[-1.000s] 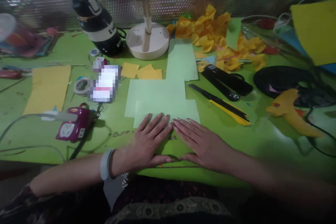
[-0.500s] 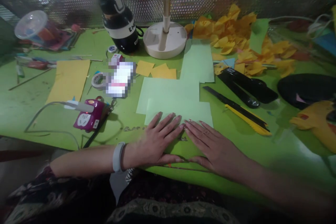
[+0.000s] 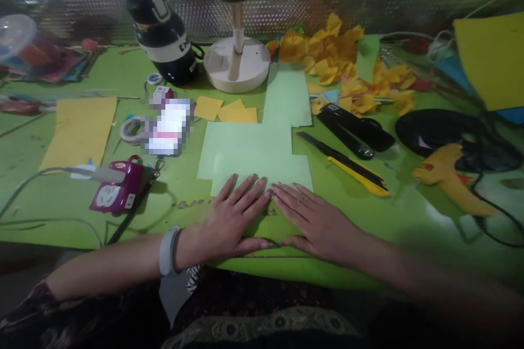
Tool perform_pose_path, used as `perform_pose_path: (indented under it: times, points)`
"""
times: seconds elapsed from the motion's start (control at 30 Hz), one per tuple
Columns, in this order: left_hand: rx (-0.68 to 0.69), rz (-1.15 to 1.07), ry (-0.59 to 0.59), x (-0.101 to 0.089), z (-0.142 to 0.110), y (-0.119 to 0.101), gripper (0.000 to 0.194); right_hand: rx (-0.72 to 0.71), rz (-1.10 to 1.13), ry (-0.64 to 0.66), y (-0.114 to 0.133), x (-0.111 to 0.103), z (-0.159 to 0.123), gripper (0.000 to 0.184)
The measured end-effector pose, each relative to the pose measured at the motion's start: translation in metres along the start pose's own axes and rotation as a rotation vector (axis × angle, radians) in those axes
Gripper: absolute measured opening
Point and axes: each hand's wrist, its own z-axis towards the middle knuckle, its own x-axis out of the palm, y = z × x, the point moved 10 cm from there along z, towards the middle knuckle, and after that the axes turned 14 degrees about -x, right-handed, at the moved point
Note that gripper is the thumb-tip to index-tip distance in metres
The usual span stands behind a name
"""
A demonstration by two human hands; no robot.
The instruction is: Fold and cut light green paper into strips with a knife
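Both hands lie flat on the green table (image 3: pixel 172 191), fingers stretched out and fingertips meeting. My left hand (image 3: pixel 229 218), with a grey band on its wrist, rests beside my right hand (image 3: pixel 313 218). Their fingertips touch the near edge of a light green paper sheet (image 3: pixel 262 166), which lies on top of other light green sheets (image 3: pixel 249 142). Neither hand holds anything.
A yellow-and-black utility knife (image 3: pixel 347 166) and a black stapler (image 3: pixel 354 131) lie to the right, then a yellow glue gun (image 3: pixel 452 177). A fan base (image 3: pixel 237 62), black bottle (image 3: pixel 164 38), yellow paper flowers (image 3: pixel 335 60), tape roll (image 3: pixel 130 130), yellow sheet (image 3: pixel 79 131) and pink charger (image 3: pixel 117 193) surround the paper.
The view swung left and then back. The hands stay flat at the sheet's near edge; nothing on the table has moved.
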Motion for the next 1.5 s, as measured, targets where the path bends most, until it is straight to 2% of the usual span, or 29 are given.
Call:
perform_pose_path:
  times: [0.6, 0.97, 1.1, 1.33, 1.5]
  points:
    - [0.032, -0.031, 0.015, 0.001, -0.002, 0.009, 0.096, 0.023, -0.033, 0.071, -0.006, 0.003, 0.005, 0.083]
    - [-0.102, 0.026, 0.008, -0.011, -0.048, 0.053, 0.095, 0.071, -0.028, 0.081, -0.026, -0.007, -0.036, 0.086]
    - [-0.153, 0.023, -0.018, -0.01, -0.054, 0.062, 0.092, 0.119, -0.055, 0.077, -0.032, -0.008, -0.049, 0.085]
    - [-0.218, 0.033, -0.019, -0.006, -0.063, 0.078, 0.093, 0.172, -0.085, 0.099, -0.042, -0.001, -0.055, 0.083]
    - [-0.221, 0.009, -0.019, -0.005, -0.062, 0.079, 0.091, 0.201, -0.143, 0.101, -0.047, -0.005, -0.064, 0.085]
